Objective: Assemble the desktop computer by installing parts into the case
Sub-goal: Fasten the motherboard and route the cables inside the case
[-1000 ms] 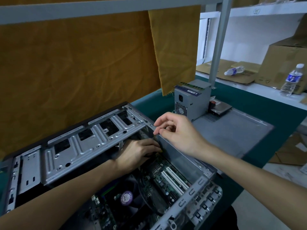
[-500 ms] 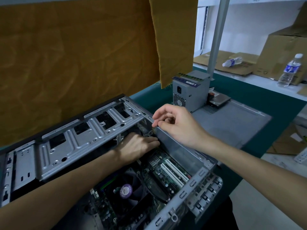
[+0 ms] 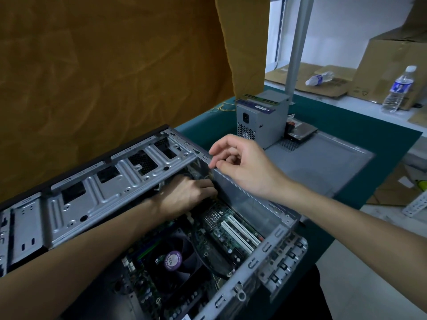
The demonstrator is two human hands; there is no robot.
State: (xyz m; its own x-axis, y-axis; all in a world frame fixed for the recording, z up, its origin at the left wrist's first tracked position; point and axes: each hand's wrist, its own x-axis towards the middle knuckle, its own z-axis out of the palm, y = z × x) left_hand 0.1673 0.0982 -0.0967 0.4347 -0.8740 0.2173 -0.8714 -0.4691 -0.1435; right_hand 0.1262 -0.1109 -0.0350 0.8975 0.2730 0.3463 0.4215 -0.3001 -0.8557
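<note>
Small pc repair workshop / stockroom, green bench mat (image 3: 346,125), loose psu (image 3: 261,121) and hard drive (image 3: 302,131) on it, flattened cardboard boxes (image 3: 392,63), metal shelf post (image 3: 298,47), mustard cloth backdrop (image 3: 104,77)

An ochre cloth (image 3: 104,72) is hanging behind the green tabletop (image 3: 360,132). A grey post (image 3: 298,47) is standing at its far edge. Beyond, one water bottle (image 3: 398,90) is standing upright, another bottle (image 3: 320,77) is lying on flattened cardboard (image 3: 300,77), and a cardboard box (image 3: 392,61) is sitting behind them.
</note>
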